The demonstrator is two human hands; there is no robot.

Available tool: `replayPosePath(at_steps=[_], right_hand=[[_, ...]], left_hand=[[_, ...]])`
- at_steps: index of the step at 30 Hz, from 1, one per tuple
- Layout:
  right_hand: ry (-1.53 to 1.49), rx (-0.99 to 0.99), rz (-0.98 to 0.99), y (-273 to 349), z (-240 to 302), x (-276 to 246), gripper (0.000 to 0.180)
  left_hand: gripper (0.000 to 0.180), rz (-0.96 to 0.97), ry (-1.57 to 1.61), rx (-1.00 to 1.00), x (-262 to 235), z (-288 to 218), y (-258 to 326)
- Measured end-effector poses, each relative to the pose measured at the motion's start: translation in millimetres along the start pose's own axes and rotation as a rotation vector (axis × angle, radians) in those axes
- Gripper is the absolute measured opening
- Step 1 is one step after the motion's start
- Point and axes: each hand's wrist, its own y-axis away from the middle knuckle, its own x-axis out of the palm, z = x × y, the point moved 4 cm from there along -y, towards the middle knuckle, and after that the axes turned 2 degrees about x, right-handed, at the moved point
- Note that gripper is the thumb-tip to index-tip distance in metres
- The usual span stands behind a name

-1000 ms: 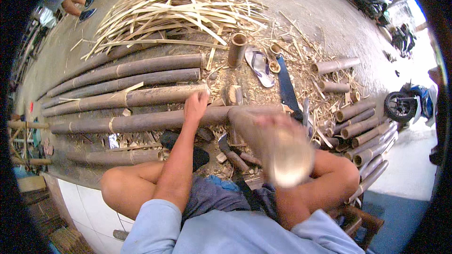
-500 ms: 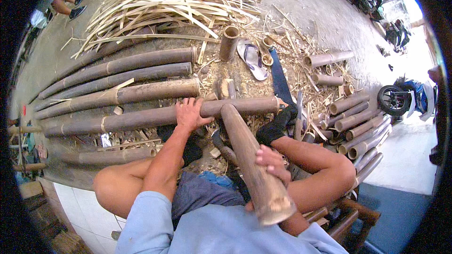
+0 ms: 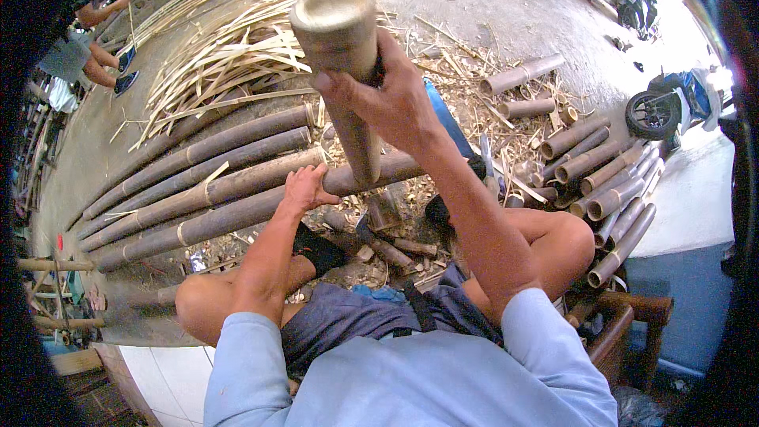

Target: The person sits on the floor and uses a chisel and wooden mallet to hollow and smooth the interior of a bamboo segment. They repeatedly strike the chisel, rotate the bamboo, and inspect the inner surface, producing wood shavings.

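My right hand [image 3: 391,103] grips a short, thick bamboo piece [image 3: 336,32], its broad end raised toward me and its narrower end down by a long dark bamboo pole [image 3: 229,211]. Whether the narrow end touches the pole I cannot tell. My left hand [image 3: 304,188] clasps that pole, fingers over its top and thumb apart. The pole lies crosswise in front of my folded legs, and the raised bamboo and my right forearm hide part of its right end. A short block [image 3: 383,210] sits just on the near side of the pole.
More bamboo poles [image 3: 198,152] lie beyond on the left, with a heap of pale strips [image 3: 229,55] behind. Cut bamboo tubes [image 3: 581,138] are stacked at right, among shavings. A flat blue blade [image 3: 447,115] lies ahead. Another person [image 3: 75,55] stands far left.
My right hand has swung the short bamboo piece from over my right thigh up and forward, its broad end now high. My left hand stays on the pole.
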Motion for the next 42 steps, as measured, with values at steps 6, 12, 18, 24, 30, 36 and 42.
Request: replayPosePath(at_steps=[6, 12, 18, 24, 30, 36, 42], right_hand=[[-0.148, -0.038, 0.049, -16.9, 1.4, 6.3, 0.064], [-0.079, -0.032, -0.020, 2.7, -15.5, 6.9, 0.071], [-0.186, 0.016, -0.039, 15.2, -47.7, -2.5, 0.069], [-0.315, 0.099, 0.016, -12.5, -64.2, -6.8, 0.070], [-0.373, 0.021, -0.014, -33.8, -65.2, -3.8, 0.072], [-0.215, -0.017, -0.196, -24.4, -65.2, 0.0, 0.064], [-0.154, -0.035, -0.306, -15.0, -54.6, 15.5, 0.068]], left_hand=[[0.087, 0.063, 0.064, 0.014, -19.1, -6.0, 10.1], [0.083, -0.004, 0.005, -0.047, 5.8, -3.8, 4.5], [0.079, -0.043, -0.014, -0.100, 48.8, -5.8, -7.1], [0.077, -0.436, 0.795, 0.178, -17.4, -48.3, -27.3], [0.078, -0.968, 1.058, 0.121, -110.2, -138.7, -27.4], [0.079, -0.742, 1.046, 0.072, -129.8, -136.0, -33.9], [0.076, -0.784, 1.126, 0.231, -124.0, -118.9, -36.8]])
